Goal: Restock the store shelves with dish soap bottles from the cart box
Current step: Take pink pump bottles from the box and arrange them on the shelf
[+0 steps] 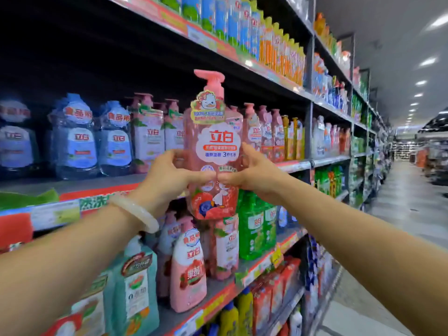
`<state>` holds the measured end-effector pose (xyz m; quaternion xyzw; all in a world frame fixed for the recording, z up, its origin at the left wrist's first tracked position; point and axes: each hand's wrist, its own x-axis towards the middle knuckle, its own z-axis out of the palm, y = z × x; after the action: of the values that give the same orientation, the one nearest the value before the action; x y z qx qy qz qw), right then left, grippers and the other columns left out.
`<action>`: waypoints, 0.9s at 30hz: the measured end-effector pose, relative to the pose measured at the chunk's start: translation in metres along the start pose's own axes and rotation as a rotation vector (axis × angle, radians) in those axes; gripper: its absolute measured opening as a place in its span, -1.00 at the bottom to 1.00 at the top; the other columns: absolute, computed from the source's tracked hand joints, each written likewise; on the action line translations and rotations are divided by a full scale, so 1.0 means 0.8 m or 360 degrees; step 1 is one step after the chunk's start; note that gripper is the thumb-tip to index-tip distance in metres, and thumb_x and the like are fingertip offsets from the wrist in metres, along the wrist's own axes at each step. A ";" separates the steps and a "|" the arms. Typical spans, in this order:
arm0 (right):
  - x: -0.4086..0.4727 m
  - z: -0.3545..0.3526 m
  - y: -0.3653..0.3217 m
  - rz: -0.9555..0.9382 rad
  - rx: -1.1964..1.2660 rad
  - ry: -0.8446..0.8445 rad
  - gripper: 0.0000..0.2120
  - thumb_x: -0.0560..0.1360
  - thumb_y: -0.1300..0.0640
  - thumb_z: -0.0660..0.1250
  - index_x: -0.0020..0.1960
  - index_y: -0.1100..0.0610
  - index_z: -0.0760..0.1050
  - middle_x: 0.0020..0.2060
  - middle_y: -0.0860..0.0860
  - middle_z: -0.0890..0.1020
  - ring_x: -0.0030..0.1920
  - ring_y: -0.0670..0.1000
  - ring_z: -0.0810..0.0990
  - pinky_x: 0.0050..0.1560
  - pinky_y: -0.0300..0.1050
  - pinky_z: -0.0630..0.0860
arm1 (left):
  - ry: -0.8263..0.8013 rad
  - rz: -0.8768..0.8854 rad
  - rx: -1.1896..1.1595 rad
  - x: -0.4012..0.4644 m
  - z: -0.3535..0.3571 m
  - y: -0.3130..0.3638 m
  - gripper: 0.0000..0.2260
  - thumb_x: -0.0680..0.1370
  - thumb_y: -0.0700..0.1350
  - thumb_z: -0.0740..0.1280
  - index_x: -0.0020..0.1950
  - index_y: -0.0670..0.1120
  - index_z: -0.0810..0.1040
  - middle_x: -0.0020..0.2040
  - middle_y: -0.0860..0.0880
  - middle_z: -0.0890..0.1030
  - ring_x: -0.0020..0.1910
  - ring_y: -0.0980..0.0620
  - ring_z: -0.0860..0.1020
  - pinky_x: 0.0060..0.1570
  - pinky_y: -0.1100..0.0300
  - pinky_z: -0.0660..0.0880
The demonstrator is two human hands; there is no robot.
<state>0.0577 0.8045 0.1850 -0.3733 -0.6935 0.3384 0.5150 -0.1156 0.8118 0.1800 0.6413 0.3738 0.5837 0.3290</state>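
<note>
Pale bangle (135, 212), ceiling lights (428, 61), glossy aisle floor (409, 195) at right.

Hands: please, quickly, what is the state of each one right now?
Left hand: closed, holding the pink dish soap bottle.
Right hand: closed, holding the same bottle on its other side.

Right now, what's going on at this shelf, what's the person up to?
A person is restocking a supermarket aisle. Both hands, the left hand and the right hand, grip a pink pump bottle of dish soap by its lower half, holding it upright in front of the middle shelf. It is not yet set down. Similar pink pump bottles already stand in a row on that shelf just behind it, with blue-labelled bottles further left.
</note>
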 end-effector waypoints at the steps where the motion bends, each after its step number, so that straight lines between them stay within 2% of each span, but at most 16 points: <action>1: 0.019 -0.010 0.000 -0.0042 0.0007 -0.0002 -0.43 0.39 0.47 0.38 0.33 0.16 0.33 0.02 0.07 0.63 -0.07 -0.04 0.62 -0.23 -0.27 0.56 | -0.0002 0.0026 0.0002 0.021 0.007 0.003 -0.40 0.24 -0.23 0.59 0.22 -0.19 0.44 0.00 -0.06 0.63 -0.10 0.05 0.62 -0.13 0.14 0.58; 4: 0.076 -0.041 -0.002 -0.0152 0.0004 0.0006 -0.44 0.41 0.49 0.35 0.33 0.17 0.31 -0.05 0.04 0.62 -0.20 -0.12 0.61 -0.34 -0.32 0.56 | 0.0025 0.0122 0.0043 0.079 0.029 0.013 -0.46 0.28 -0.24 0.55 0.20 -0.18 0.45 -0.03 -0.04 0.63 -0.10 0.03 0.63 -0.09 0.11 0.60; 6: 0.118 -0.062 0.002 -0.0239 0.0027 0.0001 -0.44 0.41 0.51 0.32 0.33 0.18 0.30 -0.07 0.03 0.61 -0.15 -0.07 0.61 -0.22 -0.28 0.61 | 0.0065 0.0198 0.0078 0.119 0.045 0.013 -0.62 0.31 -0.27 0.54 0.06 -0.12 0.50 -0.11 0.01 0.63 -0.18 0.11 0.63 -0.16 0.22 0.61; 8: 0.158 -0.080 0.012 -0.0310 0.0041 -0.0031 -0.44 0.41 0.53 0.31 0.33 0.19 0.29 -0.05 0.02 0.60 -0.10 -0.06 0.60 -0.20 -0.29 0.60 | 0.0101 0.0247 0.0135 0.154 0.060 0.009 -0.73 0.35 -0.28 0.51 -0.06 -0.07 0.52 -0.17 0.06 0.63 -0.26 0.20 0.61 -0.26 0.35 0.59; 11: 0.216 -0.103 0.038 -0.0372 0.0032 -0.0104 -0.43 0.41 0.52 0.31 0.33 0.19 0.27 -0.02 0.02 0.60 -0.07 -0.06 0.60 -0.22 -0.32 0.55 | 0.0200 0.0287 0.0231 0.201 0.078 -0.007 -0.72 0.36 -0.28 0.51 -0.01 -0.08 0.54 -0.16 0.06 0.63 -0.24 0.19 0.61 -0.29 0.38 0.57; 14: 0.269 -0.120 0.070 -0.0395 0.0023 -0.0197 -0.38 0.40 0.50 0.34 0.37 0.17 0.25 0.17 0.12 0.57 0.16 0.07 0.58 0.05 -0.12 0.56 | 0.0321 0.0241 0.0278 0.240 0.093 -0.029 -0.68 0.36 -0.29 0.50 0.04 -0.08 0.52 -0.16 0.06 0.62 -0.23 0.18 0.59 -0.26 0.35 0.54; 16: 0.297 -0.131 0.091 -0.0405 -0.0012 -0.0270 -0.36 0.40 0.47 0.37 0.39 0.14 0.26 0.22 0.13 0.55 0.22 0.09 0.54 0.13 -0.04 0.55 | 0.0383 0.0182 0.0305 0.263 0.105 -0.045 -0.66 0.37 -0.29 0.50 0.07 -0.10 0.50 -0.15 0.05 0.61 -0.19 0.12 0.59 -0.23 0.32 0.53; 19: 0.328 -0.146 0.119 -0.0432 0.0026 -0.0381 -0.40 0.40 0.49 0.36 0.33 0.11 0.29 0.16 0.08 0.57 0.16 0.05 0.56 0.04 -0.13 0.58 | 0.0451 0.0112 0.0339 0.288 0.121 -0.067 -0.63 0.37 -0.30 0.49 0.14 -0.14 0.50 -0.05 -0.03 0.62 -0.12 0.06 0.60 -0.13 0.24 0.54; 23: 0.344 -0.163 0.148 -0.0424 0.0063 -0.0494 -0.40 0.41 0.49 0.34 0.36 0.15 0.27 0.03 0.04 0.59 0.00 -0.03 0.58 -0.13 -0.33 0.59 | 0.0474 -0.0033 0.0347 0.304 0.139 -0.089 -0.58 0.37 -0.29 0.48 0.20 -0.19 0.50 0.05 -0.10 0.64 -0.19 0.10 0.61 -0.39 0.39 0.52; 25: 0.347 -0.169 0.160 -0.0415 0.0074 -0.0568 -0.43 0.42 0.47 0.35 0.33 0.11 0.29 0.06 0.03 0.58 0.07 0.00 0.58 -0.06 -0.28 0.57 | 0.0497 -0.0087 0.0369 0.305 0.147 -0.096 -0.60 0.38 -0.27 0.48 0.19 -0.18 0.50 0.00 -0.08 0.64 -0.21 0.11 0.60 -0.46 0.43 0.48; 27: 0.345 -0.174 0.168 -0.0388 0.0113 -0.0585 -0.51 0.43 0.44 0.35 0.23 0.07 0.33 0.08 0.02 0.57 0.13 0.02 0.56 0.00 -0.26 0.53 | 0.0514 -0.0083 0.0387 0.306 0.154 -0.101 -0.62 0.40 -0.24 0.47 0.19 -0.16 0.50 -0.07 -0.02 0.63 -0.21 0.11 0.60 -0.46 0.43 0.48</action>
<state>0.1625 1.1214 0.2311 -0.2004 -0.8034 0.3600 0.4299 0.0087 1.0656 0.2213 0.5646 0.5058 0.6208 0.1998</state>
